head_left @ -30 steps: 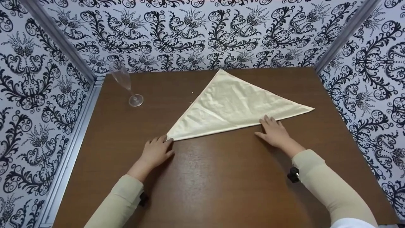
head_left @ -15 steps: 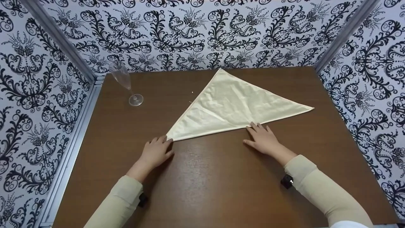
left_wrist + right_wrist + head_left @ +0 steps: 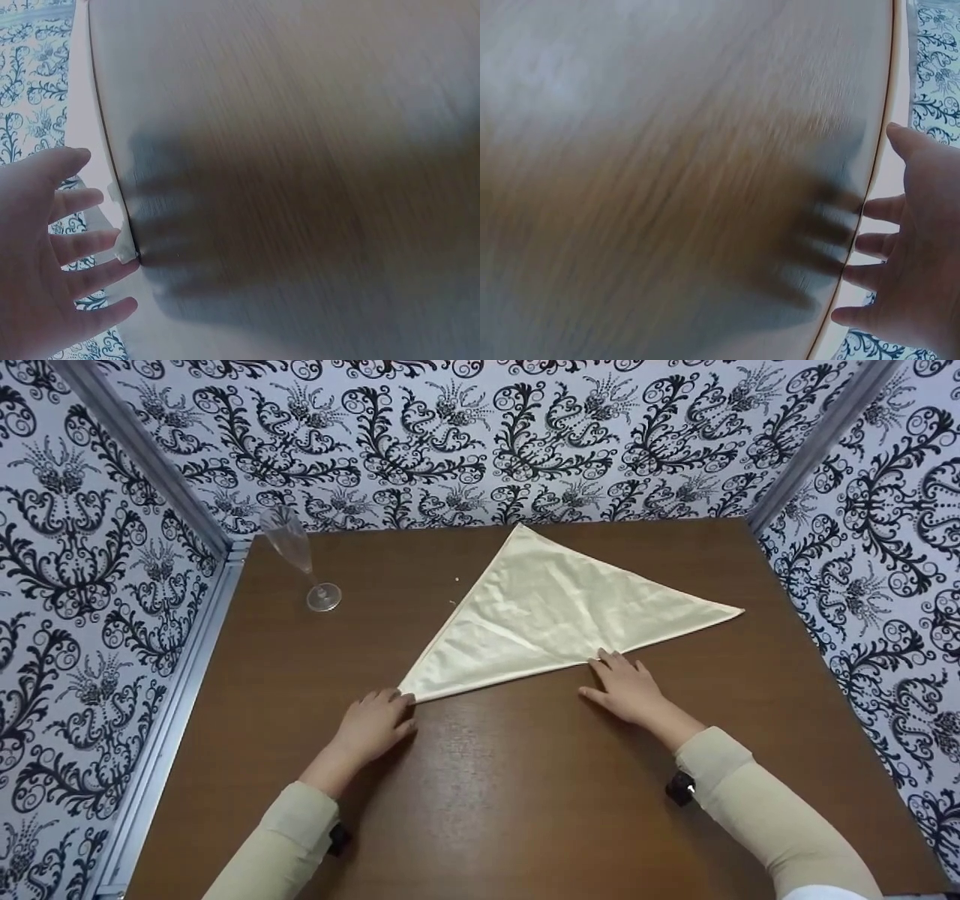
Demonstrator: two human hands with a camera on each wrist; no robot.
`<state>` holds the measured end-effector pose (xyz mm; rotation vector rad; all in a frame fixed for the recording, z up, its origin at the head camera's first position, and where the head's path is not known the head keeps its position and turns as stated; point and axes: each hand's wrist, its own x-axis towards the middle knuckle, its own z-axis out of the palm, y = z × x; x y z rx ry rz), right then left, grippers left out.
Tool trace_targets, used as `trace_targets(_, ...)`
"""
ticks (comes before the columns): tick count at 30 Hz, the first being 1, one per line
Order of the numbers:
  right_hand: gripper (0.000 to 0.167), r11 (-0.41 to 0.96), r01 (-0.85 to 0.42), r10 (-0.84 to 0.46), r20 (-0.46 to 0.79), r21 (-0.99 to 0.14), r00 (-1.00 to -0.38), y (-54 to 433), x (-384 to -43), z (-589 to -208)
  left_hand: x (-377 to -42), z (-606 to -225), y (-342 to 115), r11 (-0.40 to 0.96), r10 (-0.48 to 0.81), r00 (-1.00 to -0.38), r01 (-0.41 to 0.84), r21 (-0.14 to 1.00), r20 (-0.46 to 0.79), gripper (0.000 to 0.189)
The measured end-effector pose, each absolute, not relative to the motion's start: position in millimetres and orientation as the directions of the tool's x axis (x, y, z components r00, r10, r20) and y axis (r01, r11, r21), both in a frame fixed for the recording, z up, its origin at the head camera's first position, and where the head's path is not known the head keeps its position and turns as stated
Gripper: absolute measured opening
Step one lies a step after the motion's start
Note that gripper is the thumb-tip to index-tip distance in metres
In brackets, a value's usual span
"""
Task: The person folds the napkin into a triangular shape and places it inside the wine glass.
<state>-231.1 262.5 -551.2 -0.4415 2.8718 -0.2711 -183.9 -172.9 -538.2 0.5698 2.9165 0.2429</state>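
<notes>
Wrist views hazy, seemingly glare-washed.

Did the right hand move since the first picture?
Yes: in the head view, the right hand moved left and slightly down, closer to the unmoved glass.

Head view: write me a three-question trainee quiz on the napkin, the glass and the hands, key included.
1. Multiple choice: what shape does the cream napkin lie in?
A) a square
B) a triangle
C) a rolled tube

2. True or false: the champagne flute touches the napkin.

3. Short answer: which hand is at the napkin's left corner, and where on the napkin is the other?

Key:
1. B.
2. False; the two are apart, with the flute to the left.
3. The left hand; the fingers of the right hand are on the near edge.
</notes>
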Motion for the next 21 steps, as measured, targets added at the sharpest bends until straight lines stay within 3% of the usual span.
trace_targets(12,0.067,0.94,-0.259,-0.302,-0.188,-0.223,-0.935,283.7,-244.4,-546.4,-175.4,-536.4,-155.7,0.866,0.479,-0.869,0.445,0.228,-0.123,0.04)
trace_targets(21,0.066,0.958,-0.17,-0.213,-0.173,-0.233,-0.962,294.7,-258.0,-546.9,-169.0,-537.4,-141.4,0.815,0.57,-0.815,0.543,0.203,-0.103,0.037)
